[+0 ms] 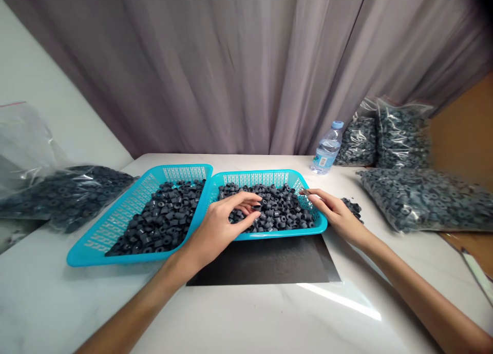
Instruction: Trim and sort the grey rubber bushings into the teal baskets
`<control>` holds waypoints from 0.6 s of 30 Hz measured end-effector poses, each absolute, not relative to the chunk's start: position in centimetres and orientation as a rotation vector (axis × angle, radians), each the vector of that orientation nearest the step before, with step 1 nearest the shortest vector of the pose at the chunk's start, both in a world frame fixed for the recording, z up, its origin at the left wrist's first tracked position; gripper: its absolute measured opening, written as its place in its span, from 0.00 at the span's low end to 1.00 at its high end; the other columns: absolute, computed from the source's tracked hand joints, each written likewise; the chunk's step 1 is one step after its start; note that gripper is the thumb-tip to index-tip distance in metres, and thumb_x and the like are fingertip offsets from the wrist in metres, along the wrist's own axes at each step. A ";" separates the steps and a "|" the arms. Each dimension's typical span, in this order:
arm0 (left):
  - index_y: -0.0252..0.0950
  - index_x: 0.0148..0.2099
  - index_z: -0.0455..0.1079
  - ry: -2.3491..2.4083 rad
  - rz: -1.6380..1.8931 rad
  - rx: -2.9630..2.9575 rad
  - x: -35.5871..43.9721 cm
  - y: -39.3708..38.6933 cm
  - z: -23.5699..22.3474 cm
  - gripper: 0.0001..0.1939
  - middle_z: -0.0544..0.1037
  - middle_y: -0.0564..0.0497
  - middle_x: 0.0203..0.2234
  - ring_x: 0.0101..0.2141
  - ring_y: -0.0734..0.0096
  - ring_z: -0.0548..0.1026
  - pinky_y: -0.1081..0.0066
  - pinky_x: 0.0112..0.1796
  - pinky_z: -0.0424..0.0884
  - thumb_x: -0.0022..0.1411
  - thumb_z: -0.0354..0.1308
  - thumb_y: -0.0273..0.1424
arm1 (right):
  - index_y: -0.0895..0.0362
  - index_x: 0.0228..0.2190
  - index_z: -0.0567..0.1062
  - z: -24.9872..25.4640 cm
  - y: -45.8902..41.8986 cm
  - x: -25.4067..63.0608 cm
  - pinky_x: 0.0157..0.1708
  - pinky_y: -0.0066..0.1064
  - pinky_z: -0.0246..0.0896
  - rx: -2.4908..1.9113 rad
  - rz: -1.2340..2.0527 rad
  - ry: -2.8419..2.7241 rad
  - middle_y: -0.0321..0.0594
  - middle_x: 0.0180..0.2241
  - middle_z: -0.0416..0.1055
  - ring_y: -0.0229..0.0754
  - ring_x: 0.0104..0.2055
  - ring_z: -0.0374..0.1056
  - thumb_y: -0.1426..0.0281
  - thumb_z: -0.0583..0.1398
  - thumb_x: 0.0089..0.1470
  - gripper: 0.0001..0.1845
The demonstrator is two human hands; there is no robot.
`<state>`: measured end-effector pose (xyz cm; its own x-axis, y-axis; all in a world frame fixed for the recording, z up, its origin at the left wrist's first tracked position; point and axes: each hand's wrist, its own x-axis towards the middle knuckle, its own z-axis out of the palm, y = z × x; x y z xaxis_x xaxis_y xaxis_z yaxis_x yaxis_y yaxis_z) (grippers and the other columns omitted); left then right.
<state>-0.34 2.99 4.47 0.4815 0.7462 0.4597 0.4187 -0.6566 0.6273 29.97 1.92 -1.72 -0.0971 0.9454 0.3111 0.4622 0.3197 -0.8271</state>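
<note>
Two turquoise plastic baskets hold heaps of small dark grey ring-shaped parts. My left hand (225, 221) reaches into the right basket (269, 178), fingers curled and pinching at the parts (277, 210) in it. My right hand (334, 210) rests on that basket's right rim, its fingertips pinched on one small part at the corner. The left basket (115, 225) lies beside it, tilted, with its own heap of rings (162, 218). A small loose pile of rings (352, 206) sits on the table just behind my right hand.
A black mat (265, 261) lies on the white table under the right basket's front edge. Clear bags of the same parts lie at the left (65, 192) and right (423, 197), with more at the back (385, 136). A water bottle (327, 150) stands behind. A curtain hangs at the back.
</note>
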 end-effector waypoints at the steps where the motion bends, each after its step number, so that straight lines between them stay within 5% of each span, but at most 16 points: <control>1: 0.41 0.49 0.75 0.968 1.011 2.291 -0.4 2.9 4.5 0.10 0.82 0.55 0.41 0.38 0.73 0.80 0.72 0.45 0.77 0.66 0.63 0.31 | 0.52 0.52 0.75 -1.7 1.9 30.0 0.57 0.41 0.62 -1.276 0.690 -1.714 0.42 0.55 0.75 0.53 0.56 0.70 0.50 0.53 0.66 0.25; 10: 0.43 0.48 0.78 1.022 0.907 2.184 -0.7 2.5 4.8 0.10 0.83 0.53 0.43 0.43 0.68 0.82 0.67 0.48 0.78 0.70 0.57 0.36 | 0.52 0.53 0.74 -1.9 2.0 30.0 0.58 0.42 0.62 -1.276 0.706 -1.716 0.43 0.56 0.74 0.53 0.57 0.69 0.49 0.52 0.66 0.26; 18: 0.40 0.49 0.74 0.893 0.886 1.969 -0.9 3.2 4.6 0.12 0.83 0.50 0.41 0.40 0.66 0.83 0.64 0.47 0.80 0.65 0.63 0.37 | 0.52 0.53 0.75 -2.0 2.1 30.0 0.58 0.43 0.63 -1.263 0.691 -1.722 0.43 0.56 0.74 0.54 0.56 0.70 0.48 0.52 0.66 0.27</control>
